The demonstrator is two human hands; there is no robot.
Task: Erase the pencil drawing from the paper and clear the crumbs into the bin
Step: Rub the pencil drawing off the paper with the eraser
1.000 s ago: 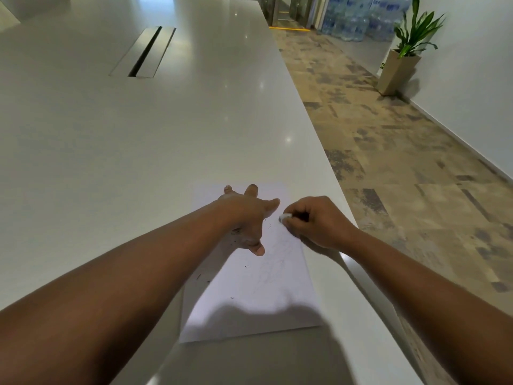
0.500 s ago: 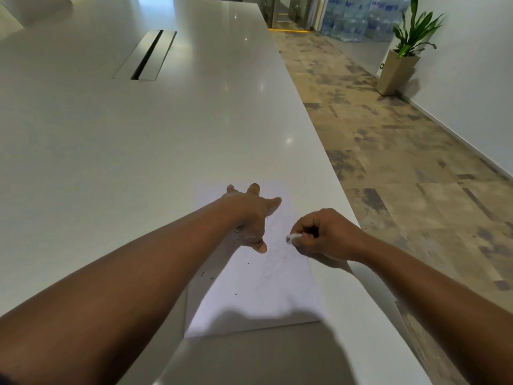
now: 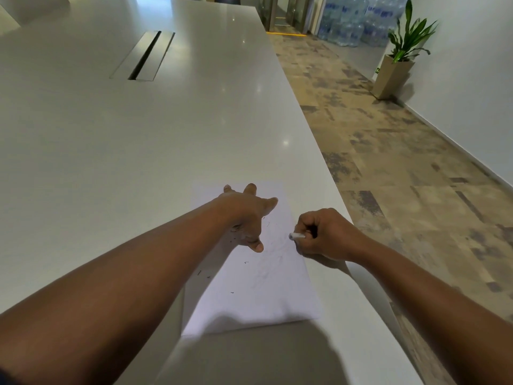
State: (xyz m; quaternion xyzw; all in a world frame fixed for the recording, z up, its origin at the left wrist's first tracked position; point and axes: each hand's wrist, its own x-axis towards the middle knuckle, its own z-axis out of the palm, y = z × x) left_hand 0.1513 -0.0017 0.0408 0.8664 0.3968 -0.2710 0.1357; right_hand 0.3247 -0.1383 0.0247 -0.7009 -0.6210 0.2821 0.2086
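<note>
White paper (image 3: 258,287) lies with its long axis running near to far by the table's (image 3: 138,162) right edge, the left hand (image 3: 247,218) splayed flat on its far half while the right hand (image 3: 324,234), nearer the faint pencil drawing (image 3: 270,262), pinches the eraser (image 3: 296,236) just right of it.

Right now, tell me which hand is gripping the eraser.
The right hand: its fingers curl round the white eraser, tip on the paper. The left hand lies spread flat, pressing the paper and holding nothing.
</note>
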